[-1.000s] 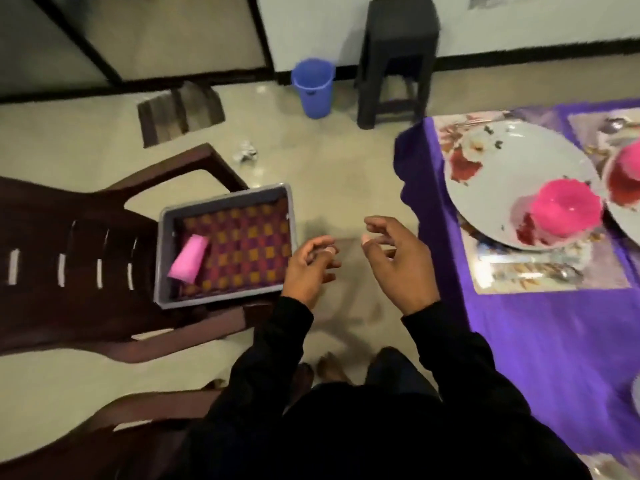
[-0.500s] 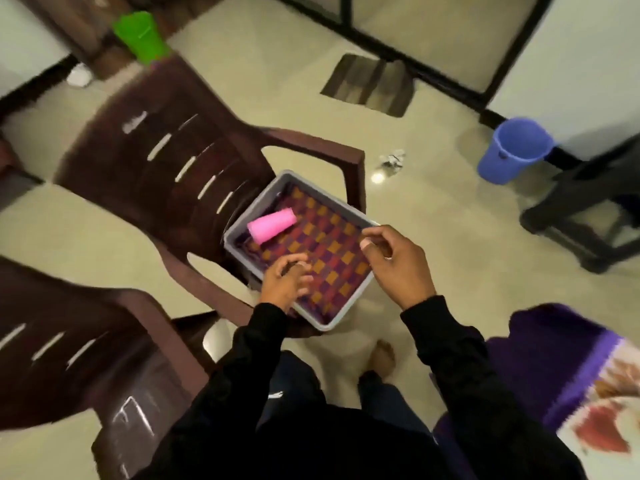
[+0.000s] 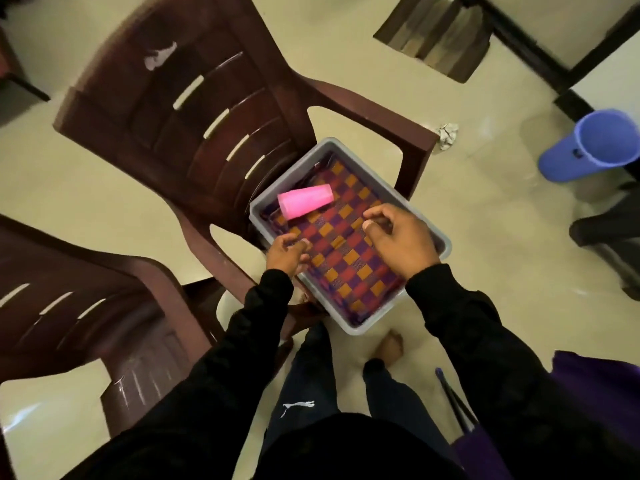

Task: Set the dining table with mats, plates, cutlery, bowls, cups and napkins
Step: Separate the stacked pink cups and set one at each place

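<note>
A grey plastic tray (image 3: 446, 242) sits on the seat of a dark brown plastic chair (image 3: 194, 109). Inside it lies a checked purple, red and orange cloth (image 3: 346, 258), and a pink cup (image 3: 305, 200) lies on its side at the tray's far left corner. My left hand (image 3: 286, 250) hovers over the tray's near left rim with loosely curled fingers, holding nothing. My right hand (image 3: 398, 242) hangs over the cloth near the right rim, fingers curled with the thumb close to the fingertips, and nothing shows in it. Both hands are a short way from the cup.
A second brown chair (image 3: 90, 306) stands at the left. A blue bucket (image 3: 585, 147) and a dark stool leg (image 3: 606, 233) are at the right, crumpled paper (image 3: 448, 135) lies on the floor, and the purple tablecloth's edge (image 3: 595, 393) shows at the lower right.
My view has swung away from the set table toward the chair with the tray. Both hands have moved forward and now hover over the tray, closer to the pink cup.
</note>
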